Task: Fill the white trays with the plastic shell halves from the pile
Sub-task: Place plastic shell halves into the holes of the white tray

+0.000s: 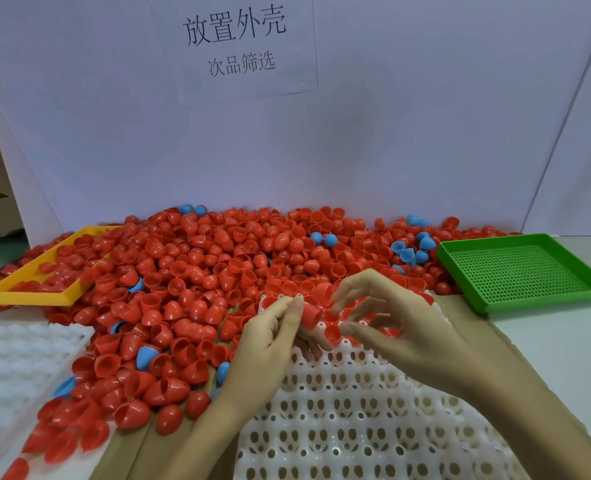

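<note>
One red shell [310, 314] pinched, left hand [270, 336] fingertips.

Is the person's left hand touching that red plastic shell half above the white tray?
Touching. The head view shows the left hand pinching the red plastic shell half between thumb and fingers.

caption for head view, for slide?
Left hand holds red shell over white tray, beside the pile.

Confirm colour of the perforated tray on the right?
Green. The perforated tray shows clearly at right in the head view, beside the pile.
</note>
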`<state>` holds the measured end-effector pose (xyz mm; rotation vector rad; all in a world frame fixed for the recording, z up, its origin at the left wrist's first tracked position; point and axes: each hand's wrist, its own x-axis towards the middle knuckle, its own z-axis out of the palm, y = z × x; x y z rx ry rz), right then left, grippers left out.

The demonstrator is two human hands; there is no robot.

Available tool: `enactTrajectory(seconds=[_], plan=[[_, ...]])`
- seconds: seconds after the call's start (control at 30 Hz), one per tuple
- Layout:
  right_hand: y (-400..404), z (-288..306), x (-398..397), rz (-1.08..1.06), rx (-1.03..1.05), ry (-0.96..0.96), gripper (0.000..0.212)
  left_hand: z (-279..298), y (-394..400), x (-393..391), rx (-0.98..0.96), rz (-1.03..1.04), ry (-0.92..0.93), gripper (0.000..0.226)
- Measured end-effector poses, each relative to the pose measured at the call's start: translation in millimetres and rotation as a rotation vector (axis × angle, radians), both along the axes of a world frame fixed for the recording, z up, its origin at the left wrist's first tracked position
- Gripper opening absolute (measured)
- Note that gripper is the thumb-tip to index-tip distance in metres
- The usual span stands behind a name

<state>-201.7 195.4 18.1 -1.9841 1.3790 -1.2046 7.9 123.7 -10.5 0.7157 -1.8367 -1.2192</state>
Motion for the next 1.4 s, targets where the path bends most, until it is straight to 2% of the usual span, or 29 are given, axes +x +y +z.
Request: enactTrajectory(seconds=[0.1, 0.33, 0.47, 0.67, 0.73, 0.9, 1.13, 1.23, 1.3, 1.4], plan=[[0.7, -2.6, 5.8, -0.026, -0.016, 0.101, 0.037, 0.5, -1.3, 1.4, 0.006, -0.012, 0.002, 0.051], [2.8, -6.2, 20.9, -0.117, -0.110, 0.153, 0.021, 0.5, 3.4, -0.5, -0.009, -0.093, -0.083, 0.047], [3.1, -0.3, 11.6, -0.163, -0.067, 0.198, 0.031, -0.9, 5.6, -0.8, -0.045, -0.095, -0.136, 0.042], [-3.9, 6.2, -56.8, -0.387, 0.035, 0.404, 0.041, 0.4, -1.9, 3.7, -0.104, 0.028, -0.149, 0.048], [-5.2, -0.8, -71.6, -0.406, 0.086, 0.489, 0.041, -1.0, -6.7, 4.9, -0.132, 0.080, -0.148, 0.045], [-8.5, -11.1, -84.6, -0.386, 0.161, 0.553, 0.046, -6.5, -18.3, 12.0, -0.186, 0.191, -0.162, 0.035], [-5.3, -5.2, -87.3, -0.362, 0.168, 0.563, 0.048, -18.4, -40.6, 23.2, -0.435, 0.453, -0.412, 0.024], [-6.6, -5.4, -86.7, -0.381, 0.165, 0.569, 0.052, -24.2, -53.2, 31.8, -0.510, 0.560, -0.534, 0.029], [-7.2, -5.6, -85.8, -0.387, 0.161, 0.574, 0.053, -24.9, -61.4, 36.7, -0.518, 0.549, -0.597, 0.036], [-9.4, -5.8, -84.1, -0.410, 0.123, 0.561, 0.052, -28.0, -71.6, 35.6, -0.496, 0.409, -0.647, 0.050]])
